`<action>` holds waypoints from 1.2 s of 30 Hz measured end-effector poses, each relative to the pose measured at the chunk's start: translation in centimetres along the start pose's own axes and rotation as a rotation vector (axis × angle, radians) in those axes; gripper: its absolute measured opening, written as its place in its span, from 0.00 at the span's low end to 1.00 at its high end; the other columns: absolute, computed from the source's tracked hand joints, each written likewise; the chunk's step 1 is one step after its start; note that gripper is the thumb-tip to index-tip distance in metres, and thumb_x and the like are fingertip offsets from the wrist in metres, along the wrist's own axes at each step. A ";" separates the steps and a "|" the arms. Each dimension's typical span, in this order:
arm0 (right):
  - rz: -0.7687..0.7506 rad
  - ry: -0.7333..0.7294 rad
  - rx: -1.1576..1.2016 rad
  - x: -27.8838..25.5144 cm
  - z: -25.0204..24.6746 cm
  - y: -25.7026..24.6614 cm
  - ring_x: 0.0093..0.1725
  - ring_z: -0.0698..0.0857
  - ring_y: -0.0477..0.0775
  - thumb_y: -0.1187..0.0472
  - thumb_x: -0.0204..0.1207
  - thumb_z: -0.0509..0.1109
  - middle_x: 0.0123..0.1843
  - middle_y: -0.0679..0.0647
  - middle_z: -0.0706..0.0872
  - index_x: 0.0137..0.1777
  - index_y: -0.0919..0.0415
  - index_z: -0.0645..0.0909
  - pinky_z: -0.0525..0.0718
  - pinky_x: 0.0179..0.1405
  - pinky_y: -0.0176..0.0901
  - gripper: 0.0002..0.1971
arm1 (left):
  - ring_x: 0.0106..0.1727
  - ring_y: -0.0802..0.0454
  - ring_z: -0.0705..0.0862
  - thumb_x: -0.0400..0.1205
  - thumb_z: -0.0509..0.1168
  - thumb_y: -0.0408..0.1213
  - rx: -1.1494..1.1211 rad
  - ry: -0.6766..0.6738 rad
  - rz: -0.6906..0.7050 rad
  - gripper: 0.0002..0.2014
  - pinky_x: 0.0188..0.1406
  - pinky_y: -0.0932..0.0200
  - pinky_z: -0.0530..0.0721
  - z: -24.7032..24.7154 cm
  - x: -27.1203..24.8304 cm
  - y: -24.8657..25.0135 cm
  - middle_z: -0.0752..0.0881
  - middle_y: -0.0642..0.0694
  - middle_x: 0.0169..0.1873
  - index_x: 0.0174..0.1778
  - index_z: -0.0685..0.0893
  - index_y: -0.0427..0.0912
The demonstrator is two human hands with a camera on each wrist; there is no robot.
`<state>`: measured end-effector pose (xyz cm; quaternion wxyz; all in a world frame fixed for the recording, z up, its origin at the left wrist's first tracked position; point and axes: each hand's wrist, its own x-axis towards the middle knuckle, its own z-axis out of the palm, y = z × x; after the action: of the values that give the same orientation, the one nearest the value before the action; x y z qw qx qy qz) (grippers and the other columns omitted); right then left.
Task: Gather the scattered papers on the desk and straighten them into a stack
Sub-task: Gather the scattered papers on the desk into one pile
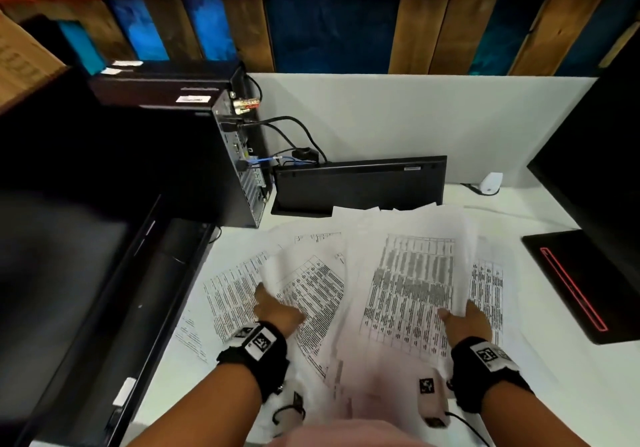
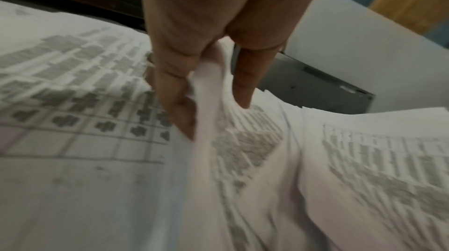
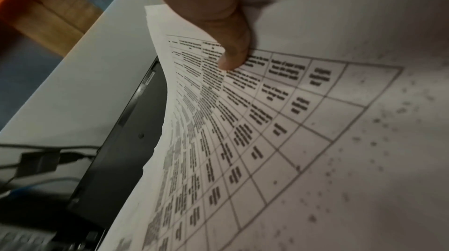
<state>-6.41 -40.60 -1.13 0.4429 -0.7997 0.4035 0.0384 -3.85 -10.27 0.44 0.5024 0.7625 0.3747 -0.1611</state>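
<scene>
Several white sheets printed with tables lie fanned over the white desk [image 1: 571, 394]. My right hand [image 1: 465, 322] grips a lifted bundle of papers [image 1: 412, 273] by its right edge; in the right wrist view its thumb [image 3: 233, 57] presses on the top sheet [image 3: 279, 120]. My left hand [image 1: 277, 311] pinches the left edge of a tilted sheet [image 1: 311, 284]; in the left wrist view that edge [image 2: 209, 90] runs between its fingers [image 2: 177, 90]. More sheets [image 1: 232, 294] lie flat at the left, and one [image 1: 488, 284] shows at the right under the bundle.
A black keyboard [image 1: 356, 183] leans against the white partition behind the papers. A black computer tower [image 1: 235, 156] with cables stands at back left. A black monitor base with a red line [image 1: 581, 284] is at the right, a white mouse [image 1: 490, 183] behind it.
</scene>
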 end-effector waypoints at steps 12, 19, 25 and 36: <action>0.068 -0.055 0.031 1.6 -3.5 2.0 0.44 0.82 0.61 0.59 0.73 0.75 0.45 0.62 0.83 0.63 0.71 0.78 0.81 0.50 0.48 0.22 | 0.71 0.30 0.77 0.73 0.76 0.32 -0.024 -0.101 -0.179 0.45 0.65 0.41 0.81 2.3 -2.4 0.8 0.73 0.28 0.74 0.81 0.57 0.29; 0.045 -0.250 -0.085 1.1 -3.9 0.8 0.74 0.74 0.64 0.57 0.76 0.73 0.76 0.67 0.73 0.76 0.73 0.67 0.72 0.70 0.46 0.33 | 0.38 0.45 0.84 0.76 0.67 0.25 0.155 -0.076 0.181 0.06 0.44 0.51 0.89 4.4 -5.9 2.6 0.87 0.38 0.41 0.48 0.83 0.34; -0.021 -0.245 -0.207 1.9 -3.6 0.8 0.69 0.78 0.64 0.60 0.79 0.68 0.72 0.66 0.76 0.73 0.69 0.72 0.75 0.64 0.42 0.24 | 0.46 0.37 0.87 0.75 0.69 0.27 0.248 0.238 0.544 0.07 0.41 0.56 0.75 -2.3 -7.8 8.8 0.84 0.38 0.36 0.48 0.87 0.31; -0.017 -0.203 -0.228 -0.1 -1.5 -0.2 0.61 0.80 0.69 0.57 0.71 0.74 0.68 0.69 0.71 0.71 0.64 0.70 0.83 0.62 0.56 0.30 | 0.38 0.51 0.81 0.71 0.78 0.28 -0.122 0.105 0.869 0.10 0.41 0.54 0.81 -7.8 -13.6 14.5 0.86 0.40 0.37 0.45 0.86 0.30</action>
<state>-6.79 -41.59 0.00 0.3881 -0.8401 0.3430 0.1610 -3.27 -12.02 21.74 0.5479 0.8252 0.0532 0.1267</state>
